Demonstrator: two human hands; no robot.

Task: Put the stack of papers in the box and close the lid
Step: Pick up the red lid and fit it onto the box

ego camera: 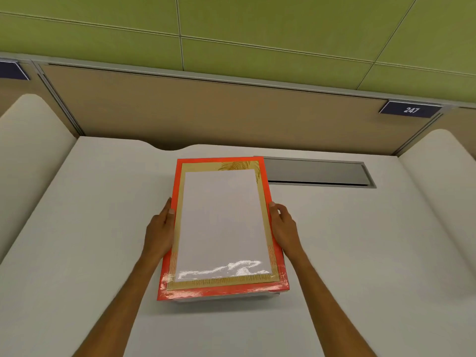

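Observation:
An orange-red box lid (pixel 221 291) with a gold patterned border lies flat on top of the box in the middle of the desk. A thin pale strip of the box base (pixel 231 298) shows under its near edge. A white rectangle (pixel 221 220) fills the lid's middle, with glossy glare across its near end. I cannot tell whether it is printed on the lid or is paper. My left hand (pixel 161 228) presses against the lid's left side and my right hand (pixel 283 225) against its right side. The inside of the box is hidden.
The box rests on a white desk (pixel 103 228). A grey recessed cable slot (pixel 316 172) lies just behind and right of the box. A tan partition with a number plate (pixel 410 110) closes the back. White curved dividers (pixel 28 140) stand at both sides.

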